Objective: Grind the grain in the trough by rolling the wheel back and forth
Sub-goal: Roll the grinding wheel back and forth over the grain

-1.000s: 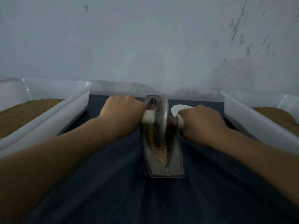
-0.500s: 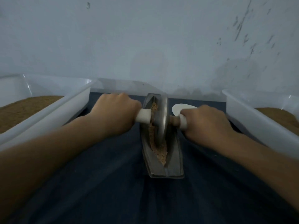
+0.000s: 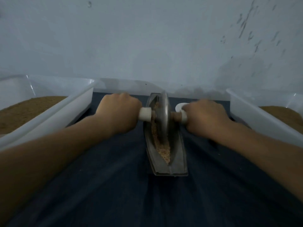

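A grey boat-shaped metal trough (image 3: pixel 177 163) lies lengthwise on the dark cloth in the middle. Light brown grain (image 3: pixel 163 151) fills its groove. A metal grinding wheel (image 3: pixel 163 115) stands on edge in the far half of the trough, on an axle with white handle ends. My left hand (image 3: pixel 118 112) grips the left handle (image 3: pixel 145 114). My right hand (image 3: pixel 205 117) grips the right handle (image 3: pixel 183 117). Both fists hide most of the handles.
A white plastic tub (image 3: pixel 77 104) holding brown powder stands at the left, and another white tub (image 3: pixel 255 115) with brown powder at the right. A small white scoop-like object (image 3: pixel 179 106) lies behind my right hand. A pale wall rises just behind the trough.
The wheel has rolled away from me toward the far end of the trough, both hands moving forward with it. More grain shows in the near part of the groove.
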